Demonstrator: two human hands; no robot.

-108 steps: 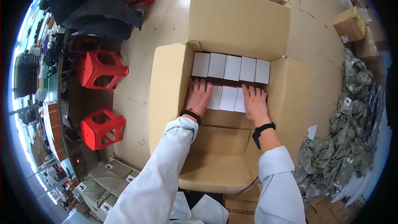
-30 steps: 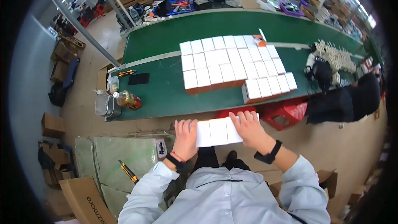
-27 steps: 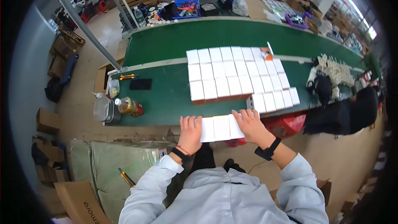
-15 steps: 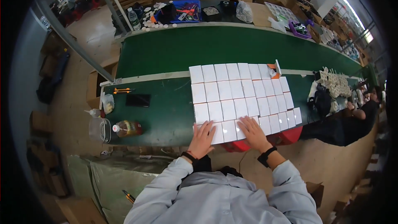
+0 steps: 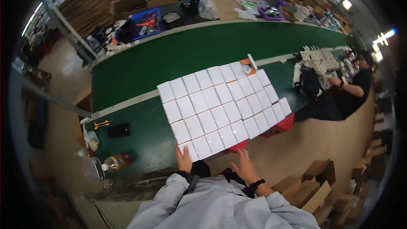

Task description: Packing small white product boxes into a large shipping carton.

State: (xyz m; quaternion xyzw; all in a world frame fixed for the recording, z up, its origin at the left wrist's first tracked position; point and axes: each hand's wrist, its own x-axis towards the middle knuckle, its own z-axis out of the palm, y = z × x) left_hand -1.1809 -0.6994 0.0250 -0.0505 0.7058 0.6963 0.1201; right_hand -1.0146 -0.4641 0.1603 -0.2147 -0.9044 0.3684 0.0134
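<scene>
Head view: white boxes [image 5: 221, 115], smooth card, small and rectangular, packed into a block of four staggered rows on the worktop [image 5: 144, 144]. Thin orange lines show in some seams, and a few tops in the nearest rows throw back glints. At the block's far right corner one open box [image 5: 250, 68] shows an orange inside, white flap up. Near row steps out at its right end.

Worktop is flat, dark green. On its left: orange-and-black cutters [image 5: 101, 124], a flat black slab [image 5: 119, 130], a clear plastic bag [image 5: 91, 140], a see-through plastic basket [image 5: 92, 169], a plastic bottle [image 5: 116, 162] with white cap and amber contents. To the right of the block: a soft black bag [image 5: 309, 80] and a lumpy cream pile [image 5: 316, 58].

Left hand [image 5: 184, 160]: partly curled at the block's near left corner, fingers along the corner box's outer side, thumb by its near edge. Touching; can't tell whether it pinches or only presses.

Right hand [image 5: 245, 167]: fingers loosely spread, thumb out to the left, just short of the near row and apart from it.

Both forearms come from the lower edge in pale sleeves, dark bands at the wrists. Left one points up and slightly right; right one angles up-left.
</scene>
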